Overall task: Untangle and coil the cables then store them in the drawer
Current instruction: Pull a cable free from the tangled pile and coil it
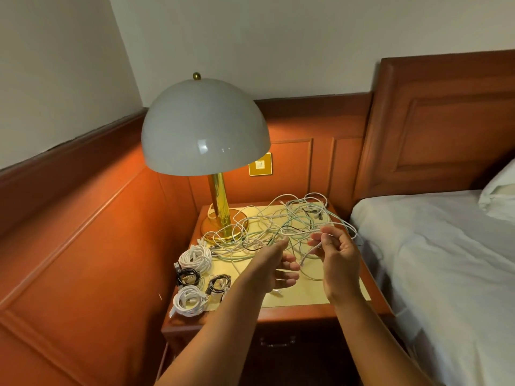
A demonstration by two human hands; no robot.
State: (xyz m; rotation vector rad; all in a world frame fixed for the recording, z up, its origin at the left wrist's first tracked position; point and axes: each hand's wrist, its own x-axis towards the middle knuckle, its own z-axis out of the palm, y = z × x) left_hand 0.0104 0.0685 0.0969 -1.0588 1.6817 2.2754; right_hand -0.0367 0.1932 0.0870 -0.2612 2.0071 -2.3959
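Tangled heap of thin white and pale-green cables (pixel 281 221) sprawls across the yellow-topped wooden nightstand (pixel 309 293), far side, spreading left-right from the brass lamp base (pixel 223 224) twd the bed. Right hand (pixel 338 260) is nearer the heap, thumb+finger pinching a white strand lifted off it. Left hand (pixel 274 270) just beside, fingers loosely curled; can't tell if it holds a strand. Four finished white and black coils (pixel 195 277) sit front-left. Drawer handle (pixel 277 341) below, drawer closed. No readable text.

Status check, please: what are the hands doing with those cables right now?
Right hand pinching a white strand; left hand open beside it. Tangle still on nightstand, four coils done. Lamp base snagged in cables.
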